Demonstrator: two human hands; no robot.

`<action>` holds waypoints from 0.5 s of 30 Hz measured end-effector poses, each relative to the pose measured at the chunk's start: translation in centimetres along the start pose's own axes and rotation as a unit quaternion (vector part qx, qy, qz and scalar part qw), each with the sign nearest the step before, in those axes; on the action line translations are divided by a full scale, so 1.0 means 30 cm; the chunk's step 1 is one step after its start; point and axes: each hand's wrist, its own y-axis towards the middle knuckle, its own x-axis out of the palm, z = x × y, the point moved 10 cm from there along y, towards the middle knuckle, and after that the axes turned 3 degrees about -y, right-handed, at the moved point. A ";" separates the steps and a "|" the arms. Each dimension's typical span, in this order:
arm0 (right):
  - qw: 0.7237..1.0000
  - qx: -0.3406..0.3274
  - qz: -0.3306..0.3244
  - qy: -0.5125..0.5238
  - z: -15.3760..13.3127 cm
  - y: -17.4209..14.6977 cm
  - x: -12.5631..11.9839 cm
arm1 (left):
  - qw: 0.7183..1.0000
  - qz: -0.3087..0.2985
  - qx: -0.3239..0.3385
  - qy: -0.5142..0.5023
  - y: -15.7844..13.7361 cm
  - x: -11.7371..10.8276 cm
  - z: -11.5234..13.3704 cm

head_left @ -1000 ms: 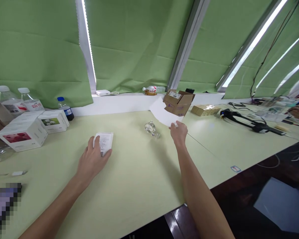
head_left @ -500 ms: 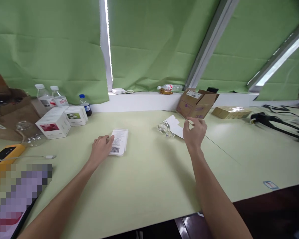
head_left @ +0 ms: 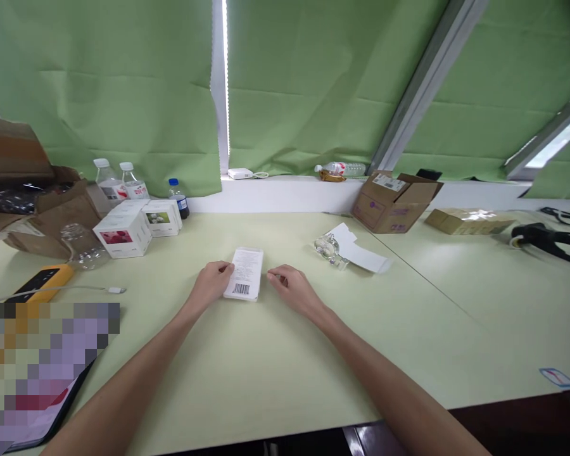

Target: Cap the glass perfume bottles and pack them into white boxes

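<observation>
A white flat box point(head_left: 245, 272) with small print and a barcode lies on the table in front of me. My left hand point(head_left: 213, 280) is closed on its left edge, thumb over the top face. My right hand point(head_left: 292, 286) is just off the box's right edge, a narrow gap between them. Its fingers are bent, thumb and forefinger slightly apart, and I see nothing held there. Farther right lie a white cut-out card point(head_left: 361, 252) and a crumpled clear plastic piece point(head_left: 330, 248), both out of reach of either hand's fingers.
White boxes point(head_left: 123, 234) and several bottles stand back left, near an open brown carton point(head_left: 66, 212). A yellow device point(head_left: 47, 282) with a white cable and a pixelated item point(head_left: 52, 380) lie left. A cardboard box point(head_left: 389, 206) and a gold box point(head_left: 470, 221) sit back right.
My right hand has come left and nearer, from above the white card to beside the flat box. The left hand stays on the box's left edge. The view has turned slightly left.
</observation>
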 end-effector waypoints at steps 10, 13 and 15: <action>0.999 0.031 -0.007 0.005 0.017 -0.001 0.026 | 0.992 -0.072 -0.005 -0.103 -0.039 0.057 0.037; 0.999 0.041 0.001 0.023 0.029 0.003 0.026 | 0.987 -0.075 -0.009 -0.142 -0.043 0.062 0.053; 0.996 0.051 -0.007 0.079 0.038 0.008 0.030 | 0.975 -0.084 -0.024 -0.204 -0.045 0.069 0.055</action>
